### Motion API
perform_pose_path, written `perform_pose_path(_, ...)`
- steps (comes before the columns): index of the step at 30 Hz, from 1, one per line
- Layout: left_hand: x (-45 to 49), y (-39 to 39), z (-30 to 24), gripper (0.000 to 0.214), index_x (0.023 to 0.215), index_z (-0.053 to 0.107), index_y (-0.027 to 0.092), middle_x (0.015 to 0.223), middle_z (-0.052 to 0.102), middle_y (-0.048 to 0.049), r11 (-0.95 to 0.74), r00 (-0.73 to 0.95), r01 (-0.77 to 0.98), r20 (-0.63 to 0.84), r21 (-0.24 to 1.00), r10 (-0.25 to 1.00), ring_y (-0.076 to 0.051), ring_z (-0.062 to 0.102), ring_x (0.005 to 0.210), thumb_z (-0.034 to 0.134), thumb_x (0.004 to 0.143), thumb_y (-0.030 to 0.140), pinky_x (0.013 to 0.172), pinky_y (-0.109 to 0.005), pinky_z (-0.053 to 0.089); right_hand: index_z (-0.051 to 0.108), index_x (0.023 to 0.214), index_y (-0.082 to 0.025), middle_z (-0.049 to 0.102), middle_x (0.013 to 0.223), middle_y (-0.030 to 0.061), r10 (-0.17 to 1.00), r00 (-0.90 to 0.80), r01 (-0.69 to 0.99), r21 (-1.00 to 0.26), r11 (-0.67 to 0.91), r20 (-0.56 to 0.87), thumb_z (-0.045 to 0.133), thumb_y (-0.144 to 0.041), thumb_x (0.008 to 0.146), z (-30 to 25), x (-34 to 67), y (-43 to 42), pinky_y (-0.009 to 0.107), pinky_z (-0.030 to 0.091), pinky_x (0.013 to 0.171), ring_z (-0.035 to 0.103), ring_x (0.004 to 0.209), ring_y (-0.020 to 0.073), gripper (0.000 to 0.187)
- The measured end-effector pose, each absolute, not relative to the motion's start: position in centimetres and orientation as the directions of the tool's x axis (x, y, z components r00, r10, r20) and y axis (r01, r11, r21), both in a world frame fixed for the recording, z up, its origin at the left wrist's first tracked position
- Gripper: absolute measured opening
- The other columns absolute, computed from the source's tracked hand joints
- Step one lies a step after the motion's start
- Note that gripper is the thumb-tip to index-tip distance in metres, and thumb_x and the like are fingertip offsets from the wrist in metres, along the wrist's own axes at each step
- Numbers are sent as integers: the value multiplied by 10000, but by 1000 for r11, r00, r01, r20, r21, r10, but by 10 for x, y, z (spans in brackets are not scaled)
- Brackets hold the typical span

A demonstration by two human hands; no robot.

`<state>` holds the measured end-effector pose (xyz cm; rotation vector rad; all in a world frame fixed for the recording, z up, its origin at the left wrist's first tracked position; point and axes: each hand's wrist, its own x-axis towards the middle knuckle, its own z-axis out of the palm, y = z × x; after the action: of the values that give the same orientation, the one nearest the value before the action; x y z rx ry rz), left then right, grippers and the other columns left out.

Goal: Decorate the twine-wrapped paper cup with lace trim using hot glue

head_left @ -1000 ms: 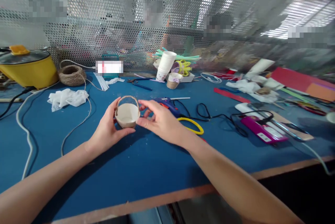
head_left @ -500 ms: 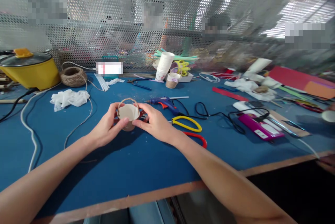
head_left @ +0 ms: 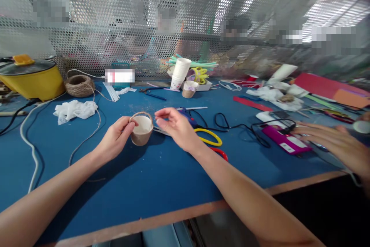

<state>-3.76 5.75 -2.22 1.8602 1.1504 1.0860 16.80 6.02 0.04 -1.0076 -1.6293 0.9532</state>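
Blue table (head_left: 156,189) is spanning the foreground. Yellow pot (head_left: 31,81) is standing at its far left. Scissors (head_left: 221,140) are lying right of center, partly hidden by the right hand (head_left: 177,125). Glue gun (head_left: 187,114) is lying just behind that hand. Right hand: thumb and fingers are standing apart, hovering just right of the cup with a small gap between. Left hand (head_left: 116,136): thumb and fingers are clamping the cup at its left rim. Tan cup (head_left: 141,138) is sitting between the two hands, opening upward, tilting slightly; base contact with table: cannot tell. Twine handle (head_left: 145,113) is arching over its mouth, its left end meeting the left fingertips.
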Motion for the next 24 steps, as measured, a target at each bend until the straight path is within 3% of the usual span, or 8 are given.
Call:
perform_pose_path(2,-37,58,-22,276,887,571,179,841,567,-34,-370,259,356,290,858,921,-169,532,769,389,904,386,704,-305,457,546,773,-177,604,731,-1,968,-49,30,-969,246,244,708,-394,707,3,171,61,266,494,642,573,670,110,279)
perform_pose_path(5,-37,58,-23,276,883,574,182,845,571,-30,-371,258,352,292,859,921,-165,534,763,389,904,385,687,-289,442,540,662,-169,569,581,-33,994,-45,-102,-990,94,99,757,-430,630,8,172,60,233,442,514,505,509,75,341)
perform_pose_path(13,-37,56,-20,259,867,578,183,831,582,-29,-380,250,363,304,851,919,-164,538,746,402,893,372,663,-276,433,542,614,-161,569,551,-39,979,-201,-165,-986,-10,24,761,-438,623,9,166,51,220,392,457,489,475,62,353)
perform_pose_path(18,-37,57,-20,274,880,584,177,851,593,-36,-383,257,381,302,841,918,-164,543,753,394,900,374,672,-279,432,608,686,-137,636,642,-10,963,-262,-224,-967,-124,-63,759,-272,626,10,166,50,216,409,520,540,540,63,211)
perform_pose_path(24,-37,57,-22,276,888,591,184,904,612,-48,-384,253,359,308,851,917,-176,559,802,400,900,382,692,-279,446,625,689,-131,645,636,-8,961,-267,-231,-963,-139,-75,663,-170,640,8,168,52,228,410,529,542,537,70,74)
